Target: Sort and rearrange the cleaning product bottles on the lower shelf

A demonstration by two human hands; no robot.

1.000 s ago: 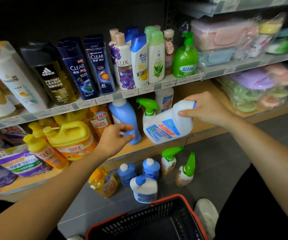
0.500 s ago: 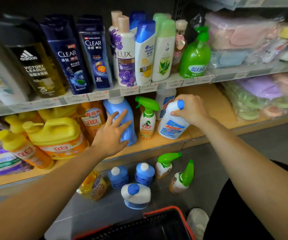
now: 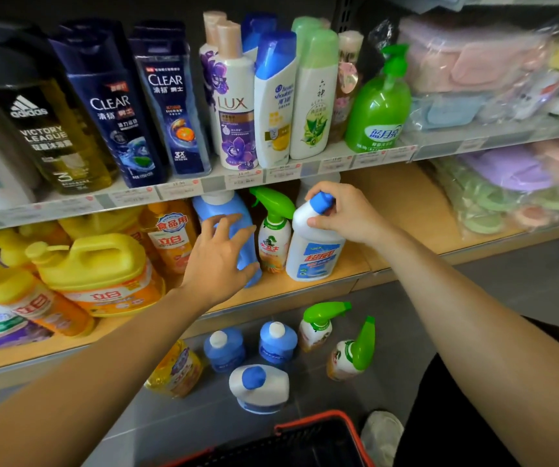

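Note:
On the wooden lower shelf (image 3: 402,210), a white bottle with a blue cap (image 3: 315,251) stands upright; my right hand (image 3: 342,214) grips its neck and cap. To its left stands a green-trigger spray bottle (image 3: 273,237). My left hand (image 3: 219,261) rests with spread fingers against a tall light-blue bottle (image 3: 227,214). Orange and yellow detergent bottles (image 3: 103,271) fill the shelf's left part.
On the grey floor below stand several bottles: a yellow one (image 3: 177,369), two blue ones (image 3: 251,347), a white one (image 3: 259,387) and two green-trigger sprays (image 3: 335,338). A red-rimmed black basket (image 3: 308,439) sits at the bottom edge. Shampoo bottles (image 3: 237,96) line the upper shelf.
My right hand has brought the white bottle from a tilted, lifted position to stand upright on the shelf beside the spray bottle. My left hand has come to rest against the blue bottle.

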